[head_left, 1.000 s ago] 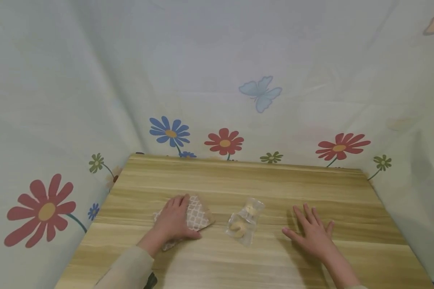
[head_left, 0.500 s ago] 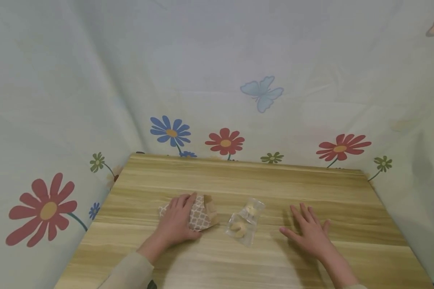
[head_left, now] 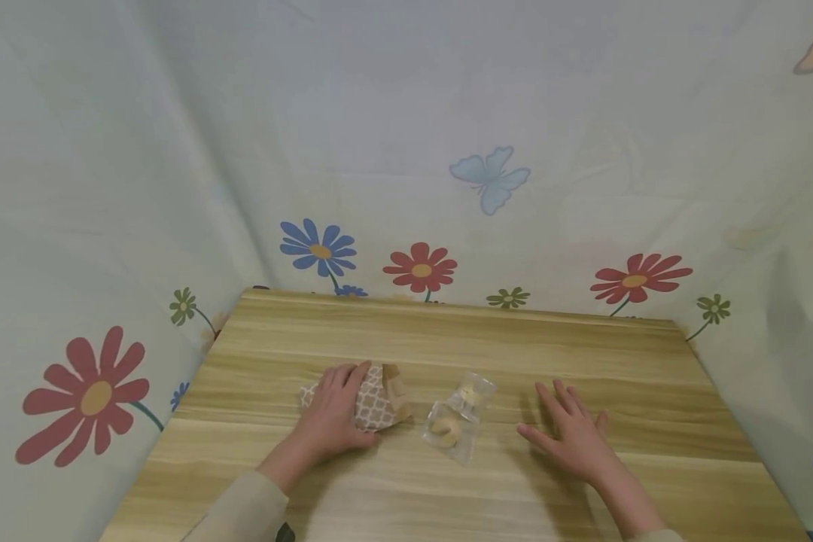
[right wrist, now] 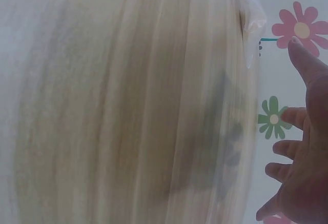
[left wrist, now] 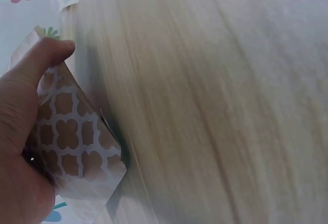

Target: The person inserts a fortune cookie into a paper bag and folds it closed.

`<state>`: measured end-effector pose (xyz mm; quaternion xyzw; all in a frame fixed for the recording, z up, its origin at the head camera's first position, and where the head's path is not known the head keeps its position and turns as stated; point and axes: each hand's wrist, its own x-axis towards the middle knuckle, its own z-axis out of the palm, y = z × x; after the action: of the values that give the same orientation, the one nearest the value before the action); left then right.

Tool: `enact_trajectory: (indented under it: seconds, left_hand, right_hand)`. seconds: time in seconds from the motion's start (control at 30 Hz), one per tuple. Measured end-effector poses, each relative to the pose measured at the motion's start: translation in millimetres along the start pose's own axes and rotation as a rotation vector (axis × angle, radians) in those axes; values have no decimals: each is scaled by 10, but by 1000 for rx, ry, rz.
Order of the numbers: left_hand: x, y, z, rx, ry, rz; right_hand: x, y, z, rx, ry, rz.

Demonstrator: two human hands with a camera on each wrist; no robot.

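Observation:
My left hand [head_left: 330, 418] grips a brown paper bag [head_left: 376, 406] with a white lattice print, low over the table. The bag's unprinted brown end flares out toward the right. In the left wrist view, the thumb lies along the edge of the patterned paper [left wrist: 69, 126]; the other fingers are hidden behind it. Right of the bag lie two clear plastic packets, the nearer one [head_left: 449, 432] overlapping the farther one [head_left: 473, 393]. The nearer holds what looks like a fortune cookie. My right hand [head_left: 576, 439] hovers with spread fingers right of the packets, holding nothing.
Beneath everything is a wood-grain table [head_left: 406, 497]. A pale cloth backdrop [head_left: 352, 113] printed with flowers and butterflies stands behind the table and at both sides. A small dark object [head_left: 285, 533] shows beside the left sleeve.
The bag has shifted right in my left hand's grip and its brown end has opened out. My right hand has drifted slightly left, toward the packets, which stay put.

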<state>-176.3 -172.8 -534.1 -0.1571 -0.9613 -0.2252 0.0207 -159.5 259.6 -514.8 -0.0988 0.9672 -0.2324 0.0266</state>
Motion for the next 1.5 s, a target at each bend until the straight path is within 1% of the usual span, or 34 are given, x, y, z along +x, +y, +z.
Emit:
enact_trajectory:
  seconds: [0.23,0.4,0.6,0.73,0.83,1.0,1.17,1.37,1.5]
  left_hand:
    - [27,9,-35,-32,-14,-12]
    - [49,-7,-31,-70,-13,3]
    - [90,-34,8,-153,-21,26]
    - [121,-26,19,-183,-42,43]
    - [146,-14,22,-175,-49,58]
    - [184,11,2,-167,-54,77]
    - [228,19,-3,-173,-73,85]
    - [268,12,22,-165,-67,102]
    - [274,8,33,-158,-72,97]
  right_hand:
    - [51,-54,-16,14,7,-34]
    - [108,-118,-36,14,9,-74]
    - [207,-200,-65,7,32,-160]
    - [290,-264,-88,42,26,-191]
    - [349,-325,-104,56,7,-199]
    - [452,-416,-105,43,-28,-204]
    - [555,-417,-26,51,-50,-185]
    - [616,-383,121,56,-37,-158]
    - [647,-388,221,65,-18,-171]
